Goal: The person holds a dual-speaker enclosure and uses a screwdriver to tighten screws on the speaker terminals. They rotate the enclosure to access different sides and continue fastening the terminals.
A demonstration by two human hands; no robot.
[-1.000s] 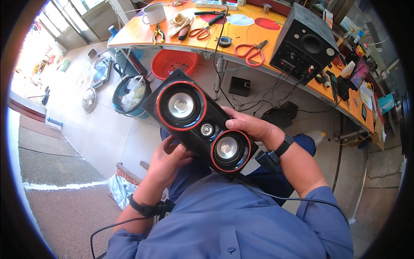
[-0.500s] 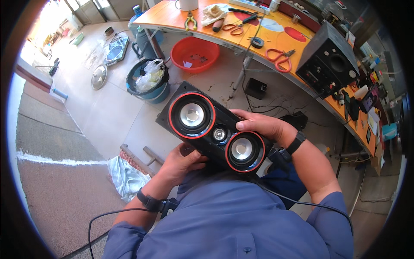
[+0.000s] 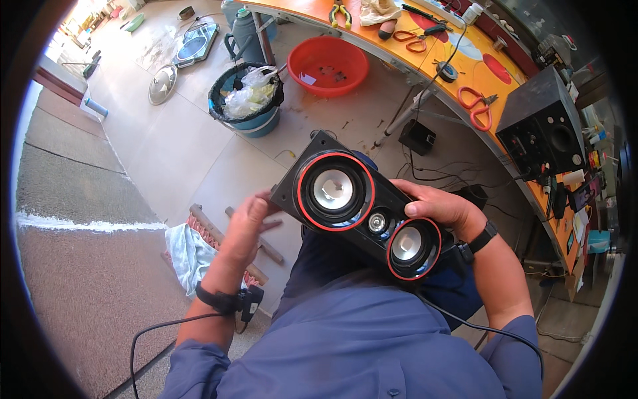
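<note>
A black speaker box (image 3: 292,178) lies tilted over my lap, its front facing up. Two red-ringed cones with silver centres sit on it, with a small silver tweeter (image 3: 377,223) between them. My right hand (image 3: 438,205) grips the box's far right edge, thumb on the front and the other fingers hidden behind. Beside the left corner is my left hand (image 3: 247,223), slightly blurred, fingers stretched and apart; whether its fingertips touch the box I cannot tell.
An orange table (image 3: 435,60) curves along the far right, bearing red-handled scissors (image 3: 477,106), pliers (image 3: 340,14) and a black speaker (image 3: 541,126). On the floor stand a red basin (image 3: 329,66), a lined blue bucket (image 3: 246,125) and a wooden stool (image 3: 266,249) with a cloth (image 3: 189,256).
My left hand has let go of the speaker's near side and moved up to its left corner. The speaker and my right hand have shifted right in the view, which has also turned.
</note>
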